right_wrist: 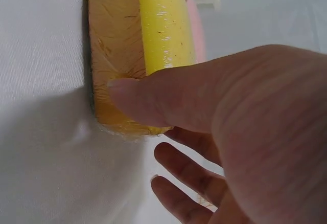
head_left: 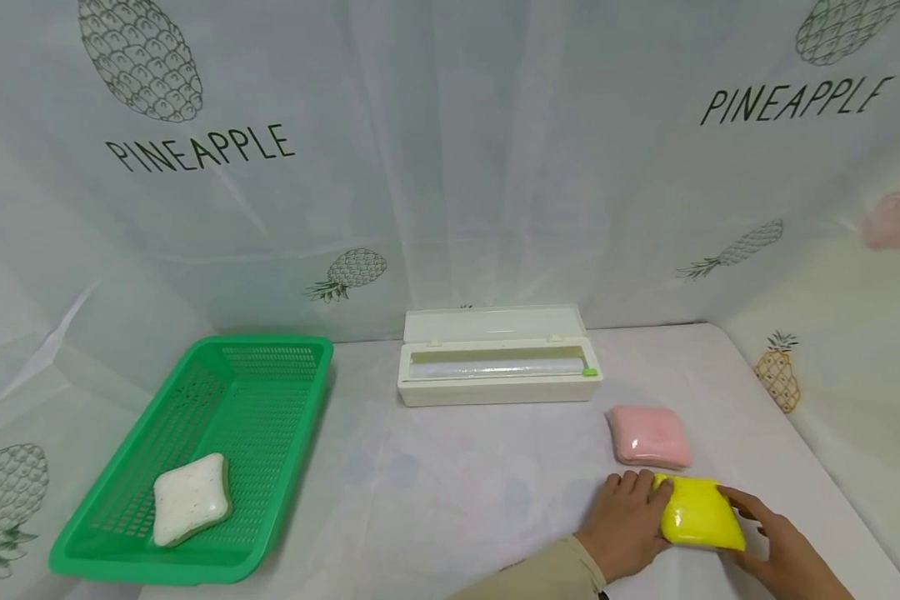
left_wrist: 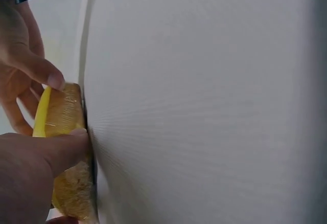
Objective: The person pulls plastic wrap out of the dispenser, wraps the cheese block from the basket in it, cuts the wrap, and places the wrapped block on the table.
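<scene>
A yellow, pillow-shaped block (head_left: 699,518) with clear film round it lies at the table's front right. Its side looks tan, and the film is wrinkled there in the right wrist view. My left hand (head_left: 624,523) grips its left end, the thumb pressed on the near side. At the other end, my right hand (head_left: 789,550) holds the corner between thumb and forefinger, its other fingers spread apart from the block in the right wrist view. Just behind the block lies a shiny pink block (head_left: 650,437) of similar shape.
At the left stands a green slotted basket (head_left: 305,454) with a white, speckled block (head_left: 191,500) inside. A white cling film box (head_left: 495,392), its lid raised, stands at the back middle, showing the roll. Cloth printed with pineapples hangs behind the table and at its sides.
</scene>
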`<state>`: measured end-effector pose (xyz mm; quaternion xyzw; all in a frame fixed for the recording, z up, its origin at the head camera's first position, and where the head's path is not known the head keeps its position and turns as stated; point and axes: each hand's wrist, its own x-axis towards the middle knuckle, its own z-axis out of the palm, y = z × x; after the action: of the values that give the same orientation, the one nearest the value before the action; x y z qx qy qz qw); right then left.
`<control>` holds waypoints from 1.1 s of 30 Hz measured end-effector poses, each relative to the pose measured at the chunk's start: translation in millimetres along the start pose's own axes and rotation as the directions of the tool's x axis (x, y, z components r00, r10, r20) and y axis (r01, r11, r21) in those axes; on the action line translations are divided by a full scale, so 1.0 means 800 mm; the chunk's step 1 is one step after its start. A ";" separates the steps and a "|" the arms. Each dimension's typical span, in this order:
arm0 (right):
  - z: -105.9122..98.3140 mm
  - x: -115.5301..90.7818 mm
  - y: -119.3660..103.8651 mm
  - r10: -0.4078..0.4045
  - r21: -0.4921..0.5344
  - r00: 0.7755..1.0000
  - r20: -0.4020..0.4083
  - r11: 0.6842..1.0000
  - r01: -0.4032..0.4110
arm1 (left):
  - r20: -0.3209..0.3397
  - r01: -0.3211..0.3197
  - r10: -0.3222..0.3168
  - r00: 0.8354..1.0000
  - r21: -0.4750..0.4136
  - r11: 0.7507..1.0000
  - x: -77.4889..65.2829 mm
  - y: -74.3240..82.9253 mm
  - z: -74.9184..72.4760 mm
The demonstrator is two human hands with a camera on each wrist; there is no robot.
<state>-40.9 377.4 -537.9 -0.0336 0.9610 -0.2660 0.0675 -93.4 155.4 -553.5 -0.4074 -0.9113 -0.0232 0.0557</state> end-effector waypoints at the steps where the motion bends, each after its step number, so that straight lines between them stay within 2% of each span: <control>1: 0.001 0.000 0.001 -0.012 -0.006 1.000 -0.009 1.000 0.012 | 0.014 -0.001 0.001 1.000 0.001 1.000 0.000 0.000 -0.001; 5: 0.003 0.000 0.003 -0.102 -0.058 0.990 -0.093 0.994 0.097 | 0.088 0.000 0.005 0.996 -0.062 0.998 -0.008 -0.006 -0.008; 9: -0.009 0.001 -0.013 -0.054 -0.062 0.997 -0.053 0.997 0.051 | 0.116 -0.002 0.021 0.993 -0.162 0.987 -0.020 -0.023 -0.016; 11: -0.018 0.004 -0.026 0.003 -0.058 1.000 -0.016 0.998 -0.004 | 0.092 0.003 0.015 0.996 -0.201 0.980 -0.029 -0.036 -0.019; 12: -0.021 0.005 -0.033 0.001 -0.041 1.000 -0.022 0.999 -0.002 | 0.073 0.006 0.010 0.997 -0.215 0.977 -0.034 -0.043 -0.020; 15: -0.027 0.011 -0.056 -0.067 -0.020 0.993 -0.098 0.998 0.066 | -0.029 0.042 -0.051 0.998 -0.258 0.965 -0.052 -0.070 -0.024; 17: -0.029 0.016 -0.073 -0.123 -0.004 0.982 -0.141 0.992 0.123 | -0.122 0.068 -0.108 0.987 -0.292 0.954 -0.066 -0.092 -0.027; 20: -0.029 0.027 -0.100 -0.186 -0.004 0.966 -0.180 0.982 0.188 | -0.250 0.113 -0.211 0.945 -0.355 0.928 -0.085 -0.129 -0.032; 24: -0.022 0.049 -0.129 -0.326 -0.034 0.912 -0.249 0.944 0.328 | -0.367 0.164 -0.345 0.864 -0.443 0.881 -0.106 -0.183 -0.044; 27: -0.015 0.071 -0.147 -0.427 -0.050 0.861 -0.276 0.901 0.431 | -0.409 0.215 -0.434 0.803 -0.479 0.851 -0.120 -0.223 -0.056; 29: -0.010 0.086 -0.159 -0.462 -0.070 0.841 -0.281 0.884 0.463 | -0.421 0.260 -0.482 0.768 -0.483 0.836 -0.128 -0.249 -0.063; 31: -0.005 0.103 -0.169 -0.490 -0.081 0.825 -0.281 0.869 0.489 | -0.426 0.299 -0.518 0.742 -0.481 0.824 -0.135 -0.271 -0.069; 33: 0.000 0.119 -0.178 -0.490 -0.110 0.827 -0.277 0.871 0.479 | -0.432 0.332 -0.537 0.724 -0.464 0.821 -0.140 -0.291 -0.072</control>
<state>-130.8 245.8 -474.8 -0.2372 0.9246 -0.2591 -0.1474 -187.5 -88.0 -509.1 -0.1570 -0.9072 -0.3146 0.2309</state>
